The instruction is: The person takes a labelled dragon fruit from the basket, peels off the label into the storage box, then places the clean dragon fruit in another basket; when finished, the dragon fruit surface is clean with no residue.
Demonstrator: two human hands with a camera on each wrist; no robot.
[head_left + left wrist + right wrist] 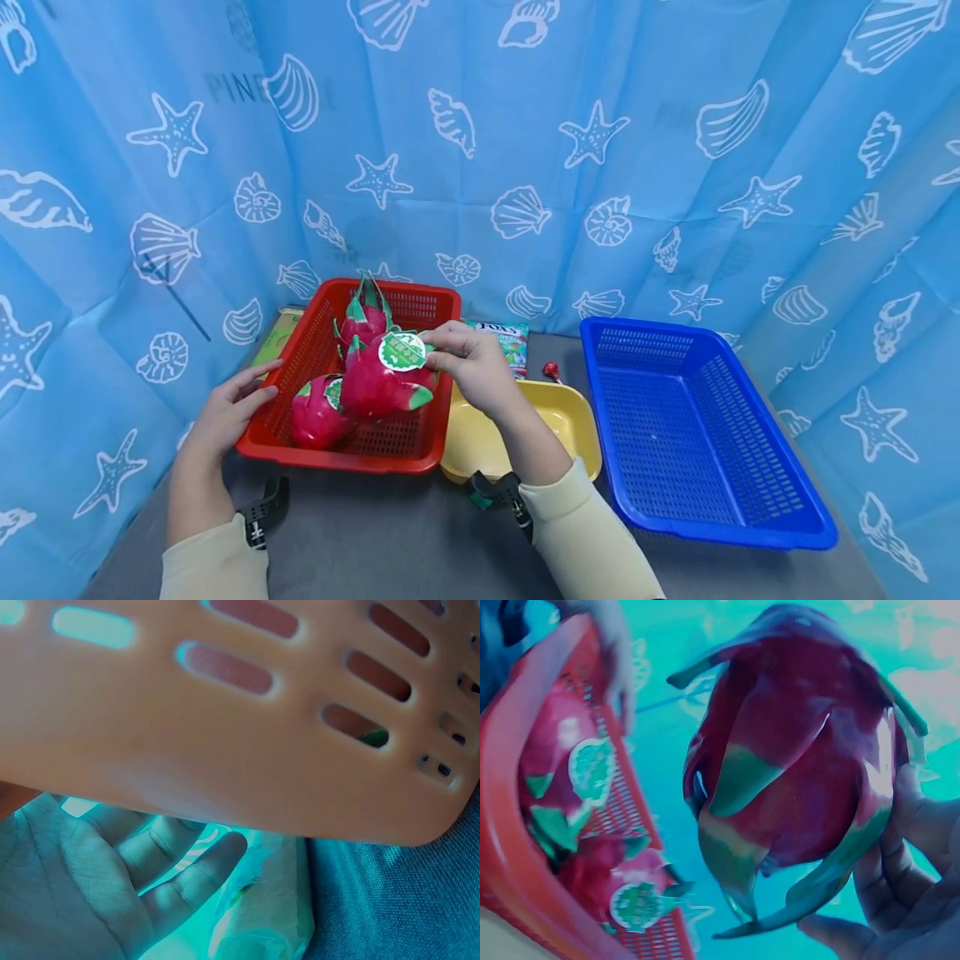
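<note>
My right hand (472, 362) holds a dragon fruit (382, 383) with a round green-and-white sticker (403, 352), above the red basket (352, 461). The right wrist view shows this fruit (795, 757) with green-tipped scales, fingers and thumb at its side. Two more dragon fruits lie in the basket, one at the front left (318, 421) and one at the back (363, 321). My left hand (228, 408) is at the basket's left rim, and its fingers extend along the outer wall in the left wrist view; whether the thumb presses the rim is hard to see.
A yellow tub (472, 442) stands between the red basket and a large blue basket (652, 433). Behind the tub are a FOX'S candy bag (506, 342) and a small red lollipop (552, 371). A green package (277, 333) lies left of the red basket. A blue curtain (487, 150) hangs behind.
</note>
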